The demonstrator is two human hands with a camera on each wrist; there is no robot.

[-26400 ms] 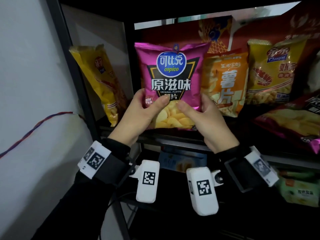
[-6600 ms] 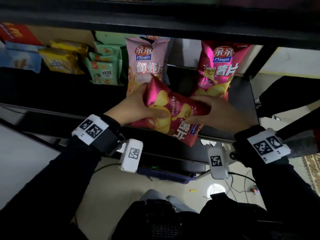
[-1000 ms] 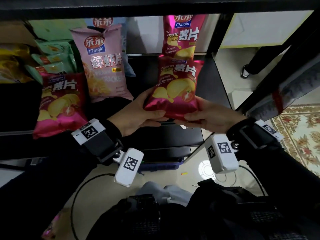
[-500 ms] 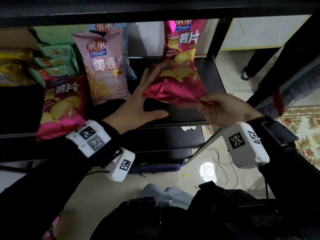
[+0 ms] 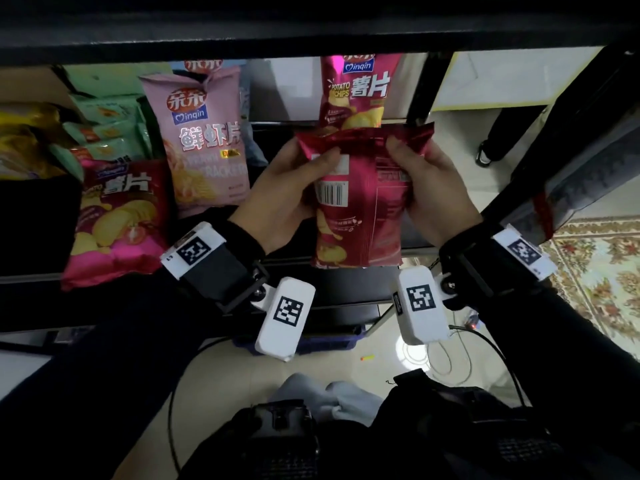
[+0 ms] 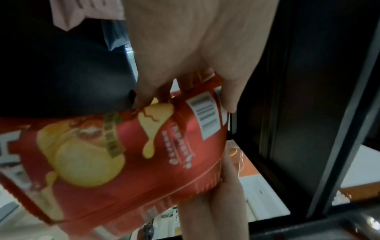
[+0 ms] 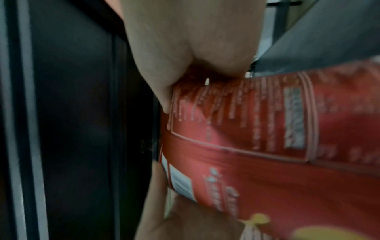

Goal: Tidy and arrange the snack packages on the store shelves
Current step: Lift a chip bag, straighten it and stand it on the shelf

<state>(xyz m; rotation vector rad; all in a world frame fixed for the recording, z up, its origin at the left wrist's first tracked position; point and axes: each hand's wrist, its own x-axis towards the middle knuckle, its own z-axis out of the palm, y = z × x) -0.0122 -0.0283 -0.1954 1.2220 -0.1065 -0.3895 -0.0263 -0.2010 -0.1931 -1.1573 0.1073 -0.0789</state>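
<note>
A red potato chip bag point(image 5: 360, 202) hangs upright in front of the shelf, its back with the barcode facing me. My left hand point(image 5: 291, 188) grips its upper left edge and my right hand point(image 5: 426, 185) grips its upper right edge. In the left wrist view the left hand's fingers point(image 6: 185, 68) curl round the red bag point(image 6: 127, 162); the right wrist view shows the red bag point(image 7: 267, 146) blurred against my right hand point(image 7: 193, 48). Behind it a matching red chip bag point(image 5: 356, 91) stands at the back of the shelf point(image 5: 346, 292).
A pink shrimp cracker bag point(image 5: 207, 140) stands left of centre, and another red chip bag point(image 5: 117, 220) leans at the front left. Green packets point(image 5: 107, 129) and yellow packets point(image 5: 24, 143) lie further left. A black upright post point(image 5: 568, 133) bounds the right; a patterned carpet point(image 5: 602, 278) lies below.
The held bag has been flipped from lying with its front up to hanging upright with its back toward me. Both hands shifted to grip its top corners.
</note>
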